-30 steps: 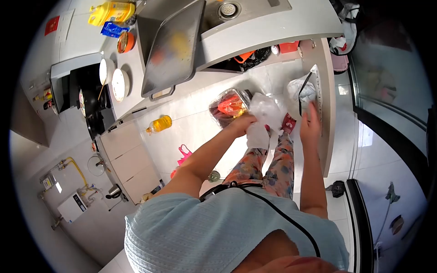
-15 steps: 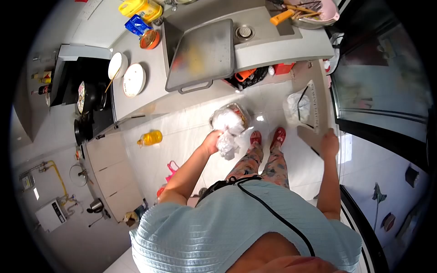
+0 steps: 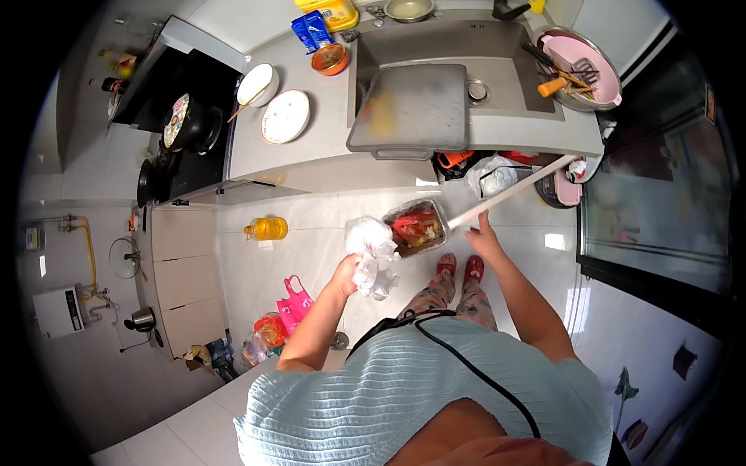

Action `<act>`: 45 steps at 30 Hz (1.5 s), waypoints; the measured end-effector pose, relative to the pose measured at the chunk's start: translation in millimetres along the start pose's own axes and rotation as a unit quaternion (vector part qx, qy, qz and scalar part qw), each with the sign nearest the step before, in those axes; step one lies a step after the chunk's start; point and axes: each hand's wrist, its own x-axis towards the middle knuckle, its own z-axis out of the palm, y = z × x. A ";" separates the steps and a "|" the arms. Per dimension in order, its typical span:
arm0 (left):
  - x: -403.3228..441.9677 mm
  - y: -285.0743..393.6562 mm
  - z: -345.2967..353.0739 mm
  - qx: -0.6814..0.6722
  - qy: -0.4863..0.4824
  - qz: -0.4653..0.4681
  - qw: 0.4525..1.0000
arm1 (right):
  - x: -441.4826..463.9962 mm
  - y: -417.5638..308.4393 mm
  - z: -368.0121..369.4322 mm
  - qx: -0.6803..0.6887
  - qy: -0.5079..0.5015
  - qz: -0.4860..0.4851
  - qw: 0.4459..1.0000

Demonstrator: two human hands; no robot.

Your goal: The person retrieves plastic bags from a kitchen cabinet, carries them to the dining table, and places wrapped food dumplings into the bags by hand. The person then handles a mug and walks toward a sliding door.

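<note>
My left hand [image 3: 347, 276] is closed on a crumpled white plastic bag [image 3: 376, 260]. Just right of the bag, a small waste bin [image 3: 444, 231] stands on the floor, lined with clear plastic and holding red and brownish scraps. My right hand [image 3: 485, 239] is at the free end of a pale cabinet door [image 3: 513, 190], which stands ajar under the sink counter. Its fingers are apart, with the index finger stretched toward the door; whether it touches is hard to make out. A second white bag [image 3: 497, 175] shows behind the door.
Above the door is the counter with a sink [image 3: 505, 74] and a grey cutting board [image 3: 412, 109] over its left part. A bowl [image 3: 285, 116] sits left, near the stove [image 3: 203, 167]. An oil bottle [image 3: 266, 228] and a pink bag [image 3: 294, 304] are on the floor. Glass doors [image 3: 645, 179] stand right.
The cabinet door has swung inward toward the counter, and my right hand has moved left with it. The white bag in my left hand has shifted left, uncovering the waste bin.
</note>
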 end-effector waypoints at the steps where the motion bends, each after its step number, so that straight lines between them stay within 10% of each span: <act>1: -9.5 1.6 1.6 -0.014 0.021 0.016 1.000 | 20.4 -7.4 9.2 0.019 -0.007 -0.005 1.000; 20: -48.4 0.0 27.5 0.016 -0.009 0.063 0.998 | 136.6 -116.1 -5.1 0.172 -0.069 0.078 0.979; 26: -21.0 6.8 116.9 0.067 -0.030 0.087 0.994 | -7.9 -125.5 -14.2 0.276 -0.197 0.073 0.938; 28: -10.7 0.9 164.2 0.074 -0.053 0.085 0.992 | -42.9 -70.3 -13.1 0.454 -0.340 0.048 0.822; 32: 33.5 -43.5 226.4 0.161 -0.134 0.054 0.976 | -163.3 -81.3 -48.1 0.531 -0.264 0.037 0.804; 35: 44.8 -98.6 279.8 0.457 -0.219 0.177 0.844 | -210.5 -62.5 -68.4 0.572 -0.112 -0.077 0.809; 38: 27.8 -158.0 330.5 0.849 -0.222 0.285 0.386 | -231.3 -23.4 -86.1 0.613 0.127 -0.166 0.762; 45: 11.5 -294.2 423.3 0.697 -0.517 0.356 0.347 | -350.3 133.6 -175.1 0.456 0.457 -0.205 0.735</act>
